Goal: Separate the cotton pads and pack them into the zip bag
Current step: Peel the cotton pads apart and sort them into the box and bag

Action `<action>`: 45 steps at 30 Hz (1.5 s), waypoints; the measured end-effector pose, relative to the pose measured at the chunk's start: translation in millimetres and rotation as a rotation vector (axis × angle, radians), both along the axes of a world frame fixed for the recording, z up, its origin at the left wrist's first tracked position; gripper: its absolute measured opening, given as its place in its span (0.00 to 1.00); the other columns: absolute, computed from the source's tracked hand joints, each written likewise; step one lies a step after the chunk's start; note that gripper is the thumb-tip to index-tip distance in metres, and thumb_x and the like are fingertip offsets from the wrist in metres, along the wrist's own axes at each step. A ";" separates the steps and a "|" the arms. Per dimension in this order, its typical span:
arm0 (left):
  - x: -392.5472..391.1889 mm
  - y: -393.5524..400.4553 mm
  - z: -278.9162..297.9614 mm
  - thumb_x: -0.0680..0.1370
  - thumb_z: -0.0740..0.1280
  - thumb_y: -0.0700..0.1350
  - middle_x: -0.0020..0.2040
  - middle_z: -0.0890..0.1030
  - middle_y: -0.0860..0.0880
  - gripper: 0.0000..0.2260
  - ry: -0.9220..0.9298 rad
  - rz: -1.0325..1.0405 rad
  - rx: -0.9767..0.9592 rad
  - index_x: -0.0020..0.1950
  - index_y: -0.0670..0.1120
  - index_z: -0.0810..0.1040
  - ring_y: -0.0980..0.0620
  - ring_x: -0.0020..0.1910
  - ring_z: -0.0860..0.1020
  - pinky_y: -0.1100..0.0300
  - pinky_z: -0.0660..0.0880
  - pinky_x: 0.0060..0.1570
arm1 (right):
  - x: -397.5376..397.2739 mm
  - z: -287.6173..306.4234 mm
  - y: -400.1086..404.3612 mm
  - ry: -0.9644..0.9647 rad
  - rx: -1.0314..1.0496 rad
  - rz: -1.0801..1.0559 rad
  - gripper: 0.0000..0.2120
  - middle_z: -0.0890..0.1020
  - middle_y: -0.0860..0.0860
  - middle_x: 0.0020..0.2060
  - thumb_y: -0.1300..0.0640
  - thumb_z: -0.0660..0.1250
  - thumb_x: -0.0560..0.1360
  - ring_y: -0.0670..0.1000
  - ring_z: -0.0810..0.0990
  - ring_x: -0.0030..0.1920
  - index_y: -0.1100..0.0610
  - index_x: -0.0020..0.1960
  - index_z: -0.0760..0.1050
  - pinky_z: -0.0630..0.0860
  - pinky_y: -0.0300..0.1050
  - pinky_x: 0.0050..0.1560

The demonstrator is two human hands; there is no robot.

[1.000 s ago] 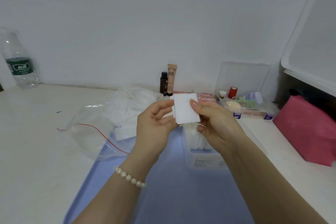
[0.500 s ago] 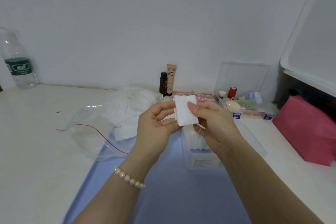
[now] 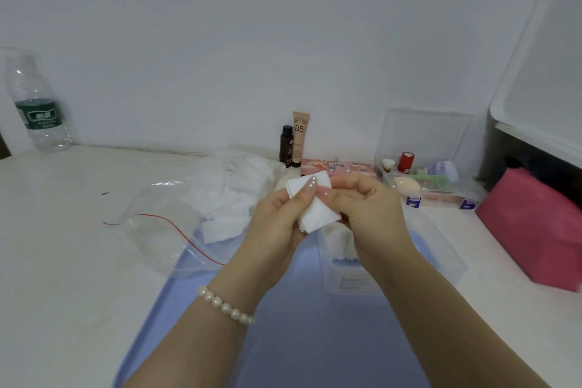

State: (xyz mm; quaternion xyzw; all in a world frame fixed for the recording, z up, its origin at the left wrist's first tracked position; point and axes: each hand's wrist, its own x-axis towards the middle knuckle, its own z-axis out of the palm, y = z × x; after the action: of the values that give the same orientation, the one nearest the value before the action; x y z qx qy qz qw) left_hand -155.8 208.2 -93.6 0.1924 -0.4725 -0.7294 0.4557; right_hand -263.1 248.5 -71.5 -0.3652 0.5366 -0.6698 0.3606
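Observation:
Both hands hold a small stack of white square cotton pads (image 3: 316, 213) in the air above the blue tray (image 3: 302, 337). My left hand (image 3: 277, 230) grips the stack from the left, its thumb pressed across the top. My right hand (image 3: 365, 208) pinches the stack's right edge with curled fingers. Under my right hand stands a clear box (image 3: 352, 274) with more cotton pads inside. The clear zip bag (image 3: 176, 220) with a red seal line lies open to the left, and several white pads (image 3: 233, 195) lie in it.
A water bottle (image 3: 36, 104) stands at the far left by the wall. A dark bottle (image 3: 287, 145), a BB cream tube (image 3: 299, 138) and a pink palette (image 3: 340, 167) line the back. A clear organiser (image 3: 431, 179) and a pink pouch (image 3: 535, 230) sit at the right.
The pad stack has tilted and sunk lower between my hands. My left thumb has slid over its top and my right fingers have closed in on its edge.

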 end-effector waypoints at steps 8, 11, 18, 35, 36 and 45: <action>27.3 -15.0 21.6 0.82 0.56 0.40 0.46 0.84 0.44 0.10 0.043 0.334 0.014 0.53 0.39 0.76 0.49 0.46 0.84 0.58 0.80 0.47 | 23.6 -8.5 1.8 0.468 -0.183 -0.077 0.04 0.81 0.48 0.38 0.60 0.71 0.70 0.44 0.78 0.38 0.53 0.38 0.78 0.72 0.32 0.41; 60.1 -22.8 36.6 0.82 0.55 0.40 0.44 0.83 0.42 0.10 -0.042 0.394 -0.017 0.52 0.37 0.74 0.47 0.41 0.84 0.56 0.81 0.44 | 43.6 -21.6 8.9 0.881 -0.159 0.091 0.07 0.75 0.43 0.49 0.53 0.65 0.67 0.40 0.70 0.54 0.51 0.41 0.81 0.61 0.24 0.51; 124.3 -27.7 50.5 0.82 0.56 0.41 0.46 0.83 0.41 0.10 -0.327 0.449 -0.151 0.53 0.36 0.74 0.47 0.39 0.84 0.56 0.80 0.42 | 96.8 -55.4 12.4 1.616 -0.123 0.152 0.16 0.76 0.57 0.62 0.42 0.60 0.68 0.59 0.76 0.61 0.44 0.50 0.80 0.73 0.55 0.54; 105.3 -19.1 36.2 0.81 0.59 0.41 0.46 0.84 0.43 0.10 -0.398 0.406 -0.146 0.50 0.40 0.78 0.47 0.45 0.82 0.54 0.77 0.49 | 64.3 -25.1 10.9 1.644 0.493 -0.020 0.09 0.76 0.57 0.46 0.66 0.59 0.74 0.56 0.77 0.52 0.62 0.50 0.77 0.67 0.43 0.42; 99.8 -18.1 33.2 0.81 0.59 0.41 0.46 0.84 0.43 0.10 -0.408 0.401 -0.154 0.49 0.40 0.79 0.46 0.48 0.82 0.53 0.77 0.52 | 65.9 -29.9 10.2 1.623 0.511 0.064 0.10 0.75 0.57 0.48 0.65 0.57 0.76 0.56 0.76 0.54 0.62 0.53 0.75 0.68 0.43 0.46; 83.5 -21.9 27.7 0.81 0.60 0.41 0.47 0.85 0.44 0.10 -0.440 0.375 -0.181 0.50 0.40 0.80 0.46 0.51 0.82 0.51 0.77 0.56 | 58.6 -54.5 -50.5 1.529 0.593 0.143 0.31 0.53 0.61 0.73 0.61 0.60 0.76 0.60 0.60 0.71 0.57 0.75 0.51 0.61 0.49 0.67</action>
State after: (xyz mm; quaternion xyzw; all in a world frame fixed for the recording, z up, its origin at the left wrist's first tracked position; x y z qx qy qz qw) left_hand -72.3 186.3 -66.0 0.3883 -0.5794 -0.5281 0.4843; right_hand -204.5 197.9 -126.0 -0.6436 0.7640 -0.0421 0.0189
